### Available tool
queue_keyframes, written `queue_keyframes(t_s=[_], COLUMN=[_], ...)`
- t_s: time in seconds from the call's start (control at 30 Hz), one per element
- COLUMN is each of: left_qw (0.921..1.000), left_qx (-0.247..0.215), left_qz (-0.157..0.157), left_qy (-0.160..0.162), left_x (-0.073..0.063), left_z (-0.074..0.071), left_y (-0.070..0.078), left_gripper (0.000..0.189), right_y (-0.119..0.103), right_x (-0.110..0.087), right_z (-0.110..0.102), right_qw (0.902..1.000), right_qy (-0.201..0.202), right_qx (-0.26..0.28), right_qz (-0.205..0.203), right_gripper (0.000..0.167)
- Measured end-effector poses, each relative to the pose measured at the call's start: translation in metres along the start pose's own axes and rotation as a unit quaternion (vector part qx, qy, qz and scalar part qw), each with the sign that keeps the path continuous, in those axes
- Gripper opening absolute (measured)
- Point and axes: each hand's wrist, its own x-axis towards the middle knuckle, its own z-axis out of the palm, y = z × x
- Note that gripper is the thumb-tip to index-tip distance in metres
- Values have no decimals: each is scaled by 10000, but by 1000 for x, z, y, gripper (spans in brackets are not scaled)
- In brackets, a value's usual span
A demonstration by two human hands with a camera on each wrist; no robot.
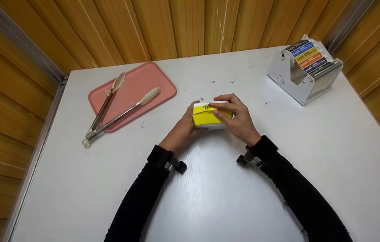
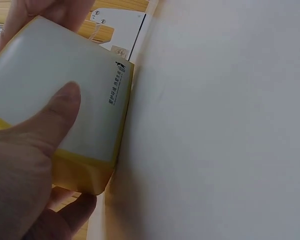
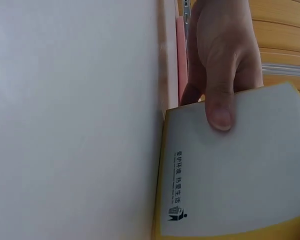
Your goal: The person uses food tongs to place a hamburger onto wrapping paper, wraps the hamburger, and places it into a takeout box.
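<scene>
A yellow-and-white pack (image 1: 206, 118) is between the two hands, over the middle of the white table. Its yellow face, with a flap edge and black print, shows from above; its pale side (image 2: 92, 120) carries small dark lettering and a logo. The left hand (image 1: 185, 126) grips the pack's left end, thumb lying along the pale side and fingers beneath the yellow edge. At the right end, the right hand (image 1: 238, 119) holds the pack, with thumb and forefinger on the yellow face close to the flap. In the right wrist view, the left hand's thumb (image 3: 221, 112) presses the pale side.
A pink tray (image 1: 136, 80) lies at the back left, with metal tongs (image 1: 99, 117) spread across it and past its near edge. A metal dispenser (image 1: 305, 84) with several coloured rolls stands at the back right. Wood-patterned walls (image 1: 190, 27) border the white table (image 1: 203, 201).
</scene>
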Motion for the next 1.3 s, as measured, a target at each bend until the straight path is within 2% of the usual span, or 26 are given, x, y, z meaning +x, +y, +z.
queue_keyframes(t_s=[0.2, 0.47, 0.7, 0.9, 0.97, 1.2, 1.3], left_qw=[10000, 9994, 9993, 9994, 9993, 9965, 9967], left_qx=[-34, 272, 122, 180, 203, 804, 776], left_qz=[-6, -178, -312, -276, -269, -157, -154], left_qy=[-14, -135, -177, -142, -151, -170, -167], left_x=[1, 0, -2, -2, -2, -5, -5], left_z=[0, 1, 0, 0, 0, 0, 0], left_y=[-1, 1, 2, 3, 3, 2, 2], left_gripper=[94, 102, 109, 110, 111, 107, 107], right_y=[2, 1, -2, -3, -2, 0, 1], right_x=[0, -2, -4, -4, -5, -5, -3], right_z=[-2, 4, 8, 10, 10, 5, 3], right_qw=[9986, 9964, 9958, 9955, 9956, 9957, 9949], right_qy=[89, 319, 570, 739, 737, 541, 492], right_qx=[501, 722, 663, 559, 548, 722, 814], right_qz=[-106, 310, 280, 207, 178, 216, 332], right_gripper=[25, 21, 20, 19, 19, 19, 19])
